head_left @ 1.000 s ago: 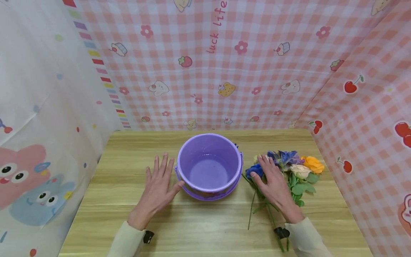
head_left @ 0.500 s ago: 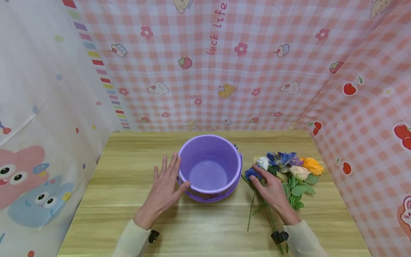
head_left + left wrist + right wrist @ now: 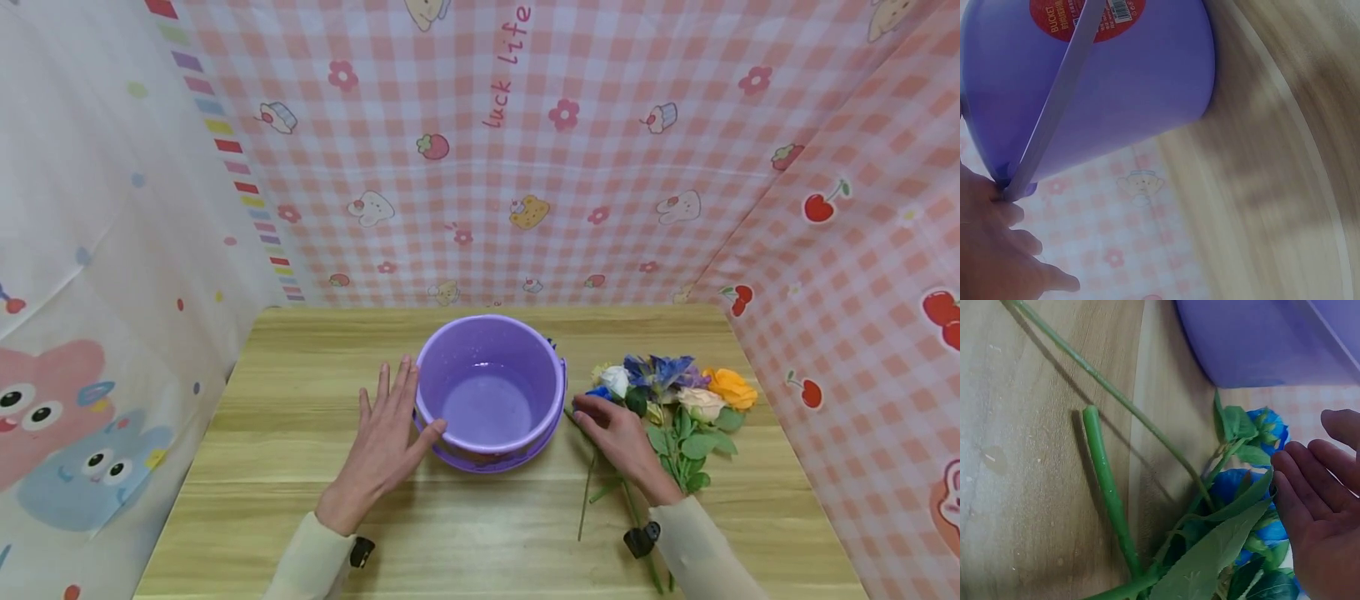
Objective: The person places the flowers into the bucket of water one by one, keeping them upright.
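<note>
A purple bucket (image 3: pixel 491 408) stands upright at the middle of the table. My left hand (image 3: pixel 378 446) rests against its left side, fingers straight and thumb by the rim. In the left wrist view the fingers are at the bucket's handle (image 3: pixel 1054 106). My right hand (image 3: pixel 618 437) is over the left side of a pile of artificial flowers, its fingers slightly bent above a blue flower (image 3: pixel 600 393) that it partly hides. In the right wrist view the thumb stays apart from the fingers, beside the blue blooms (image 3: pixel 1235 484) and leaves, with nothing pinched.
More flowers lie to the right: a white rose (image 3: pixel 615 381), a cream rose (image 3: pixel 701 403) and an orange rose (image 3: pixel 731 387). Their green stems (image 3: pixel 585 504) point toward the front edge. Patterned cloth (image 3: pixel 487 167) stands behind the wooden table (image 3: pixel 480 533).
My left hand has shifted right against the bucket. The right hand has drawn back slightly from the white flower toward the bucket, and its fingers have bent more.
</note>
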Demonstrator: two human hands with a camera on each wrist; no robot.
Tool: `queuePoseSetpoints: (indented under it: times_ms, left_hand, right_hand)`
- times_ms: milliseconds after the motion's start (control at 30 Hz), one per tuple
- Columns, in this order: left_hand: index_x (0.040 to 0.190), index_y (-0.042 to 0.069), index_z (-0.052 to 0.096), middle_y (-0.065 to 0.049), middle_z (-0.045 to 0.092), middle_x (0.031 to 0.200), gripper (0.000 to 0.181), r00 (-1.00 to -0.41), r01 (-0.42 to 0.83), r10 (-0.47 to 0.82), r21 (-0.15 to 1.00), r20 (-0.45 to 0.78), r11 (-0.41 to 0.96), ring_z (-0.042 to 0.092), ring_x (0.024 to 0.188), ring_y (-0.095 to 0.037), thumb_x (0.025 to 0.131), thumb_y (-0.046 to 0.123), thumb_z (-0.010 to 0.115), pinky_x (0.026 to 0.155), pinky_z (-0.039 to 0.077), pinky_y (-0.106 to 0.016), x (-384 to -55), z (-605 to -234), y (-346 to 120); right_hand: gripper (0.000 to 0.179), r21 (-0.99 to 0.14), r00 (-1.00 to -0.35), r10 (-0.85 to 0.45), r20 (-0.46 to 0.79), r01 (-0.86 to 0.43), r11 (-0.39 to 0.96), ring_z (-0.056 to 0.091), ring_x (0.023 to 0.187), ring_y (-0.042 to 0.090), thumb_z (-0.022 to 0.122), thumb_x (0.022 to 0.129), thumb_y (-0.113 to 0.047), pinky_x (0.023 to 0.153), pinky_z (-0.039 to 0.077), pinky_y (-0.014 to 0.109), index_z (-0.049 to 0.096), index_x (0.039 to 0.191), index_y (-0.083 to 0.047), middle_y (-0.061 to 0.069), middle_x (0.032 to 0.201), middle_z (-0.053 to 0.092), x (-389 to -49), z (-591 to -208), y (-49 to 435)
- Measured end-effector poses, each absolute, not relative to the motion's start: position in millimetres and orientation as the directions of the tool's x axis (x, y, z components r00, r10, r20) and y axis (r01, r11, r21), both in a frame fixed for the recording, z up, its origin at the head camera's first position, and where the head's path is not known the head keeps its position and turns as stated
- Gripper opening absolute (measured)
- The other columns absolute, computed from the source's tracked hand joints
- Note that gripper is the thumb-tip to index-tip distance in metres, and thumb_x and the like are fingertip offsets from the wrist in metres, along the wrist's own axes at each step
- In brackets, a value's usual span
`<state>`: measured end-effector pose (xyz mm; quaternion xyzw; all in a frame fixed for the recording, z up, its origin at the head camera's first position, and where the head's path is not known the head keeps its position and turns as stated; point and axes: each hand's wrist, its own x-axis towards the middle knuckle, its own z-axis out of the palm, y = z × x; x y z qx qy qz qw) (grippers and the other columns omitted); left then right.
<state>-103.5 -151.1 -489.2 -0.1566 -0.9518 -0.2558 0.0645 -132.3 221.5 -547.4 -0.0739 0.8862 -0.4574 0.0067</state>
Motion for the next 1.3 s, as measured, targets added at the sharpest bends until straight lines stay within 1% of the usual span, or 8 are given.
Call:
queuePoseSetpoints:
  times_ms: [100,233,400,533,833,1033,1133,1300]
  left_hand:
    - [0.166,0.006,0.012,-0.015,0.009,0.172,0.090,-0.943,0.329,0.261,0.464,0.205,0.823,0.001,0.157,-0.041,0.104,0.061,0.045,0.118,0.004,-0.074,-104.1,-489.8,-151.1]
    - [0.166,0.004,0.014,-0.015,0.010,0.172,0.090,-0.943,0.329,0.260,0.462,0.209,0.824,0.001,0.157,-0.040,0.104,0.061,0.045,0.118,0.004,-0.074,-104.1,-490.6,-151.1]
    - [0.166,0.005,0.012,-0.017,0.012,0.172,0.090,-0.942,0.332,0.263,0.457,0.210,0.826,0.001,0.157,-0.039,0.104,0.061,0.045,0.118,0.005,-0.074,-103.8,-491.6,-151.3]
    - [0.166,0.006,0.010,-0.016,0.012,0.172,0.090,-0.941,0.335,0.264,0.458,0.214,0.824,0.001,0.157,-0.039,0.104,0.061,0.046,0.118,0.004,-0.074,-104.0,-491.3,-151.1]
    - [0.166,0.005,0.011,-0.019,0.015,0.171,0.090,-0.935,0.347,0.267,0.446,0.235,0.825,0.010,0.155,-0.048,0.104,0.062,0.044,0.116,0.008,-0.077,-105.7,-494.6,-151.7]
    - [0.166,0.005,0.011,-0.018,0.013,0.171,0.091,-0.937,0.344,0.267,0.458,0.225,0.820,0.005,0.157,-0.044,0.103,0.061,0.046,0.118,0.005,-0.074,-103.8,-491.8,-150.9]
    - [0.165,0.003,0.014,-0.018,0.014,0.171,0.091,-0.936,0.345,0.267,0.454,0.229,0.821,0.005,0.157,-0.044,0.103,0.062,0.046,0.118,0.005,-0.075,-104.0,-492.2,-150.9]
    - [0.166,0.003,0.013,-0.017,0.012,0.171,0.091,-0.937,0.344,0.268,0.455,0.223,0.821,0.006,0.157,-0.044,0.103,0.061,0.046,0.118,0.005,-0.075,-104.4,-491.9,-151.0]
  right_hand:
    - [0.037,-0.819,-0.990,-0.137,0.014,-0.090,0.567,0.070,0.113,0.030,0.069,0.102,-0.019,0.098,0.056,0.046,0.068,0.135,-0.002,0.012,0.125,0.073,-136.6,-550.5,222.2]
    - [0.038,-0.813,-0.990,-0.142,-0.020,-0.067,0.578,0.070,0.113,0.030,0.070,0.101,-0.021,0.097,0.057,0.046,0.068,0.134,-0.002,0.013,0.124,0.073,-142.6,-554.9,222.9]
    - [0.034,-0.792,-0.988,-0.157,-0.015,-0.084,0.605,0.072,0.108,0.030,0.071,0.100,-0.018,0.093,0.058,0.044,0.070,0.130,-0.003,0.012,0.121,0.075,-151.8,-559.6,223.6]
    - [0.032,-0.769,-0.986,-0.165,-0.003,-0.103,0.631,0.072,0.106,0.031,0.073,0.098,-0.016,0.090,0.059,0.046,0.072,0.127,-0.003,0.013,0.118,0.075,-158.4,-560.8,223.8]
    - [0.029,-0.723,-0.983,-0.182,-0.017,-0.114,0.682,0.073,0.105,0.031,0.075,0.096,-0.017,0.092,0.058,0.049,0.075,0.123,-0.006,0.012,0.115,0.076,-166.5,-562.9,223.4]
    - [0.026,-0.692,-0.981,-0.191,-0.017,-0.126,0.711,0.073,0.103,0.030,0.077,0.095,-0.017,0.091,0.058,0.048,0.077,0.119,-0.008,0.009,0.111,0.078,-170.2,-563.7,221.8]
    - [0.026,-0.673,-0.979,-0.202,-0.033,-0.128,0.729,0.073,0.104,0.031,0.077,0.095,-0.018,0.092,0.058,0.049,0.078,0.118,-0.006,0.010,0.111,0.078,-170.4,-564.6,220.6]
    - [0.027,-0.665,-0.976,-0.210,-0.047,-0.127,0.736,0.073,0.103,0.032,0.078,0.093,-0.017,0.092,0.058,0.050,0.077,0.116,-0.002,0.013,0.111,0.077,-167.9,-566.4,220.3]
